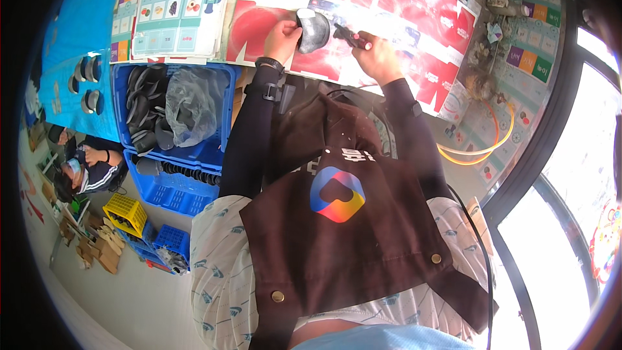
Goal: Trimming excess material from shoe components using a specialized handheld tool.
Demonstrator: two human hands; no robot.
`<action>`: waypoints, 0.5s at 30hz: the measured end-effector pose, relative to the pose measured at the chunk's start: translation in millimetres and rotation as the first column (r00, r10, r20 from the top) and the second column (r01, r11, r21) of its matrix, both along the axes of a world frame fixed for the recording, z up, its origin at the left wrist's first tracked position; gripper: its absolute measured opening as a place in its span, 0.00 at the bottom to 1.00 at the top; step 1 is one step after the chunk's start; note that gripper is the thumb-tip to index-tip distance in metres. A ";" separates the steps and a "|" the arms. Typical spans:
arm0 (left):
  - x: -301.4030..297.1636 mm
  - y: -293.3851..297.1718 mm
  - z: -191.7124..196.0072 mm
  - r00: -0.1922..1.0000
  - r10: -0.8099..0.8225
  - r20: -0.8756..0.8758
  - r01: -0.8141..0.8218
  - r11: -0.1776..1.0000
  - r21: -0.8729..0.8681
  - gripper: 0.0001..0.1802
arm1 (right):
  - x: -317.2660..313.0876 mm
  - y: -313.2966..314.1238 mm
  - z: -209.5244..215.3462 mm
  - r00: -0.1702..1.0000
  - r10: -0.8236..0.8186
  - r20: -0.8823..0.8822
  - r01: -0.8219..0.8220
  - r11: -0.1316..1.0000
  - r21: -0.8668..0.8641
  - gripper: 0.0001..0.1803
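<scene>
My left hand (pixel 280 43) is closed on the left edge of a curved, cup-like grey and black piece (pixel 315 34), holding it tilted over the table. Its kind is not clear; it resembles a shoe toe cap. To its right, my right hand (pixel 380 59) is wrapped round a slim dark tool (pixel 348 35) with a reddish part near the fingers. The tool's black end points toward the curved piece, with a small gap between them. Glare hides finer detail of the tool.
Red printed sheets (pixel 265 10) cover the worktop. At left, a blue crate (pixel 230 107) holds dark curved pieces and a clear plastic bag (pixel 194 107). Similar pieces lie on a blue table (pixel 71 19). Another person (pixel 97 162) is farther left. A yellow-orange hose (pixel 479 152) loops at right.
</scene>
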State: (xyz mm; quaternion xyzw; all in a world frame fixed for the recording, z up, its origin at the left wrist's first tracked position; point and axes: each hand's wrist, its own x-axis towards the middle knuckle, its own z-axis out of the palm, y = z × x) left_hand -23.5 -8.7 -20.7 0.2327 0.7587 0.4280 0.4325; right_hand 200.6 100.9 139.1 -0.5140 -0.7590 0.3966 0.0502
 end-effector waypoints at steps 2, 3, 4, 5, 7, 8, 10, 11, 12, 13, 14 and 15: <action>1.2 0.0 -1.7 1.000 0.009 -0.021 -0.009 1.000 0.021 0.18 | 1.1 -6.0 -1.1 0.960 0.162 0.230 -0.151 0.986 -0.063 0.14; 3.6 1.9 0.5 1.000 0.009 -0.019 -0.009 1.000 0.021 0.18 | 3.4 -10.6 -6.2 0.954 0.185 0.238 -0.173 0.982 -0.073 0.16; 5.5 4.1 2.9 1.000 0.012 -0.022 -0.012 1.000 0.024 0.19 | 5.5 -14.1 -11.3 0.953 0.185 0.239 -0.173 0.982 -0.074 0.16; 7.2 6.1 5.4 1.000 0.016 -0.024 -0.015 1.000 0.027 0.19 | 7.6 -17.1 -16.4 0.976 0.176 0.131 -0.154 0.975 -0.159 0.16; 5.4 6.7 11.1 0.999 0.012 -0.049 -0.012 1.000 0.011 0.20 | 7.2 -17.9 -19.1 0.987 0.159 0.018 -0.150 0.958 -0.245 0.16; 5.3 6.8 14.4 0.997 0.005 -0.073 -0.006 1.000 -0.002 0.20 | 10.1 -15.3 -18.9 0.994 0.044 -0.098 -0.077 0.927 -0.366 0.14; 3.9 4.1 19.6 0.993 -0.001 -0.115 -0.001 1.000 -0.021 0.21 | 7.9 -10.5 -11.2 0.936 -0.217 -0.278 0.005 0.796 -0.605 0.16; 3.7 2.7 22.6 0.988 -0.013 -0.153 0.007 0.999 -0.038 0.22 | 8.6 -9.5 -6.3 0.921 -0.265 -0.286 0.047 0.803 -0.593 0.17; 5.8 5.3 27.1 0.987 -0.016 -0.158 0.010 0.999 -0.038 0.22 | 9.9 -3.9 -9.1 0.943 -0.270 -0.196 0.109 0.804 -0.584 0.18; 8.5 7.2 31.8 0.978 -0.041 -0.207 0.031 0.998 -0.052 0.22 | 13.7 -0.7 -10.7 0.951 -0.258 -0.172 0.121 0.820 -0.560 0.18; 11.5 9.1 36.6 0.965 -0.068 -0.255 0.052 0.996 -0.068 0.23 | 17.1 1.7 -12.9 0.957 -0.248 -0.147 0.134 0.834 -0.535 0.18; 13.7 8.5 36.6 0.961 -0.068 -0.266 0.049 0.996 -0.079 0.22 | 18.0 3.5 -14.1 0.955 -0.251 -0.157 0.131 0.835 -0.535 0.18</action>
